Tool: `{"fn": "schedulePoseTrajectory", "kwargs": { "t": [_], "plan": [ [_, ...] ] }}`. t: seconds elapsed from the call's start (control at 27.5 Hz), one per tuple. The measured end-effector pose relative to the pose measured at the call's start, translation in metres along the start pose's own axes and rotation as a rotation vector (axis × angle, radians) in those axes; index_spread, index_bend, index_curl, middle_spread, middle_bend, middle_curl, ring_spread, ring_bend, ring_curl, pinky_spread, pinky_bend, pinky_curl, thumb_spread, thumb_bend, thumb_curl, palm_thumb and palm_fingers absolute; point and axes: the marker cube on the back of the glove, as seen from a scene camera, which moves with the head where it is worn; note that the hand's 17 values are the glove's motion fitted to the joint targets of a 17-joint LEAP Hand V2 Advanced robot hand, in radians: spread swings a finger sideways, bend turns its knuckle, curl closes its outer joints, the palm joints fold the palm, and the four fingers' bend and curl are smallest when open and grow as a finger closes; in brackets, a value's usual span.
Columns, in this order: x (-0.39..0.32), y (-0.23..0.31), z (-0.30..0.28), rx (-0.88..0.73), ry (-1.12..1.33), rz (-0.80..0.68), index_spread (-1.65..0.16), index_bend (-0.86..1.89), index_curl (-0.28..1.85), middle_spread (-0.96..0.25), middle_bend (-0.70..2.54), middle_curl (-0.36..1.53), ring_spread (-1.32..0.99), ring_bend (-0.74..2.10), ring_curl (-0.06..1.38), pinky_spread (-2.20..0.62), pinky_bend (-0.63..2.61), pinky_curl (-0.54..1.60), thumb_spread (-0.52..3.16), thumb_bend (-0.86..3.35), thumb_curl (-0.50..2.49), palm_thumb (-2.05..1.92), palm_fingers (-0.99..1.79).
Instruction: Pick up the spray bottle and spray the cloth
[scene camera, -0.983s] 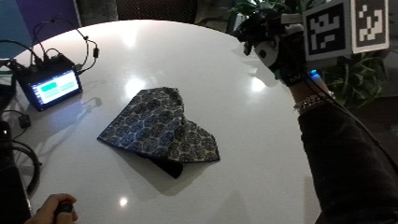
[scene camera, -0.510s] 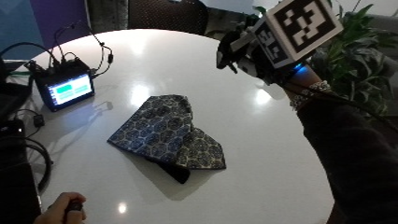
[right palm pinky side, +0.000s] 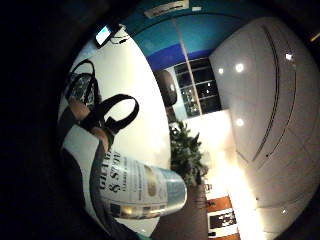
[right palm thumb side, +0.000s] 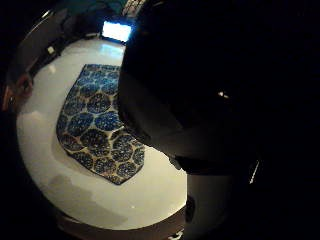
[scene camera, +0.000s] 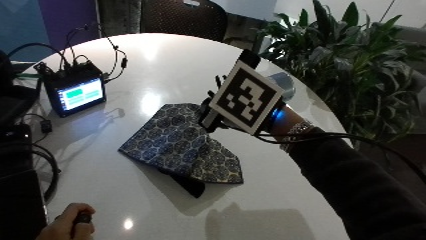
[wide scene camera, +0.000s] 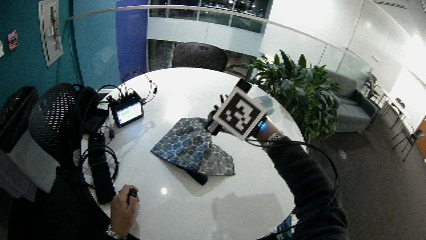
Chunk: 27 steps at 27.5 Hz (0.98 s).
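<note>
White round table: your gloved right hand, now over the blue patterned cloth, grips the labelled spray bottle, ready to spray.

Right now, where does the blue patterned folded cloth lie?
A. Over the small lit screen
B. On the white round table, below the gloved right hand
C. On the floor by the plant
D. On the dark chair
B: the outside view shows the blue patterned cloth flat on the white round table, with the gloved right hand above it.

blue cloth on white table, plant
</note>
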Motion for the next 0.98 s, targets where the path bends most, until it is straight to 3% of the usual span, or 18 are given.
{"fn": "schedulePoseTrajectory", "kwargs": {
  "t": [0.25, 0.51, 0.98],
  "plan": [
    [-0.014, 0.017, 0.002, -0.089, -0.018, -0.009, -0.3, 0.18, 0.5, -0.22, 0.41, 0.47, -0.18, 0.56, 0.43, -0.25, 0.49, 0.38, 0.74, -0.03, 0.67, 0.89, 1.31],
    [0.025, 0.004, -0.018, 0.0, -0.102, 0.19, -0.3, 0.18, 0.51, -0.22, 0.4, 0.47, -0.18, 0.56, 0.43, -0.26, 0.49, 0.38, 0.74, -0.03, 0.68, 0.88, 1.31],
    [0.014, -0.054, -0.066, 0.253, -0.844, 0.606, -0.3, 0.18, 0.51, -0.22, 0.4, 0.48, -0.18, 0.56, 0.43, -0.25, 0.49, 0.38, 0.75, -0.02, 0.69, 0.88, 1.3]
  ]
}}
